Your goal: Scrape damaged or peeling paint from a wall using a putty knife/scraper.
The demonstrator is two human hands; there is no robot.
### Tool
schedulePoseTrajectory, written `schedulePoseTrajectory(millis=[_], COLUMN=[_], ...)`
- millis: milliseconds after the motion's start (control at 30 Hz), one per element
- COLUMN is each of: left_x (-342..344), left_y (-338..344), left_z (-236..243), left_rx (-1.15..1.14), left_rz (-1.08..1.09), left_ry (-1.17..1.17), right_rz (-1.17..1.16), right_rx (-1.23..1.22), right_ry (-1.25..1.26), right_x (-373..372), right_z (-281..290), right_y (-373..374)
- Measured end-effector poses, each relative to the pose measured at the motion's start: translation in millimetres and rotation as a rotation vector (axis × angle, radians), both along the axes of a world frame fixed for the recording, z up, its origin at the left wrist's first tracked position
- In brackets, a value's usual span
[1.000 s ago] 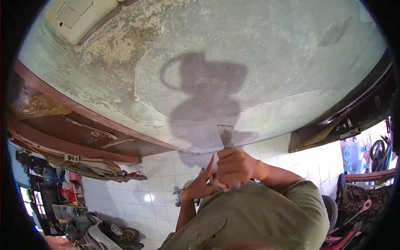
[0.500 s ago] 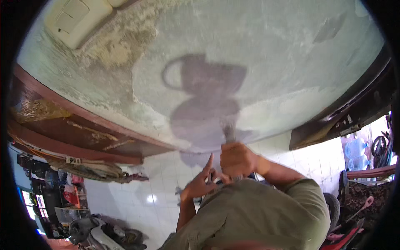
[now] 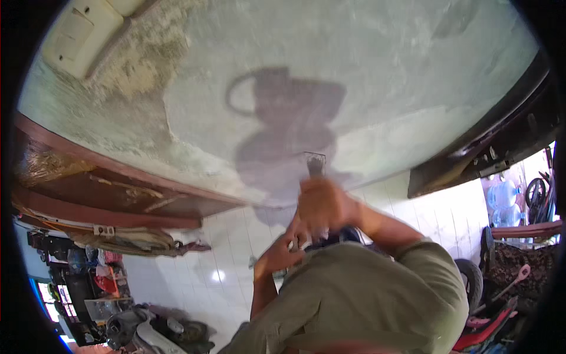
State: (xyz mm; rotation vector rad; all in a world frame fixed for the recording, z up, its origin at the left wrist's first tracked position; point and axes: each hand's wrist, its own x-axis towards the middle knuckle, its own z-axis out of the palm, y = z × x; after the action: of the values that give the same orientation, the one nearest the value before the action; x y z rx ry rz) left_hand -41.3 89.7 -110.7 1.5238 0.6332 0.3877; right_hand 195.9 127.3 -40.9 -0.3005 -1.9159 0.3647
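My right hand (image 3: 321, 206) is closed round a flat scraper (image 3: 315, 166). Its thin metal blade points up at the pale green wall (image 3: 383, 76), near the wall's lower part; whether it touches cannot be told. Motion blurs the right hand, which hides the scraper's handle. My left hand (image 3: 280, 253) is just below and to the left, with a finger stretched up beside the right hand. Its other fingers are bent and partly covered, and nothing shows in it.
A shadow falls on the wall. A yellowed switch plate (image 3: 82, 35) is at upper left beside a peeled patch. Brown wooden furniture (image 3: 118, 189) stands left, a dark wooden piece (image 3: 483, 141) right. A motorbike (image 3: 153, 330) is behind on the white tiles (image 3: 224, 295).
My right hand and the scraper have moved up and slightly left. My left hand has come closer under it. The view has shifted a little over the wall.
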Motion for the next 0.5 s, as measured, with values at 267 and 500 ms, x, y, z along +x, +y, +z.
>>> schedulePoseTrajectory(millis=[267,500], left_x=[-6.1,-7.3], left_y=[-10.1,-6.1], left_z=[4.5,10.8], left_rx=[-0.153,-0.123], left_rz=[-0.049,-0.037], left_ry=[0.114,0.313], right_rz=[-0.148,-0.162], right_rx=[0.137,0.139], right_ry=[-0.161,-0.027], right_x=[-0.4,2.0], right_z=[-3.9,5.0], right_y=[-11.9,0.8])
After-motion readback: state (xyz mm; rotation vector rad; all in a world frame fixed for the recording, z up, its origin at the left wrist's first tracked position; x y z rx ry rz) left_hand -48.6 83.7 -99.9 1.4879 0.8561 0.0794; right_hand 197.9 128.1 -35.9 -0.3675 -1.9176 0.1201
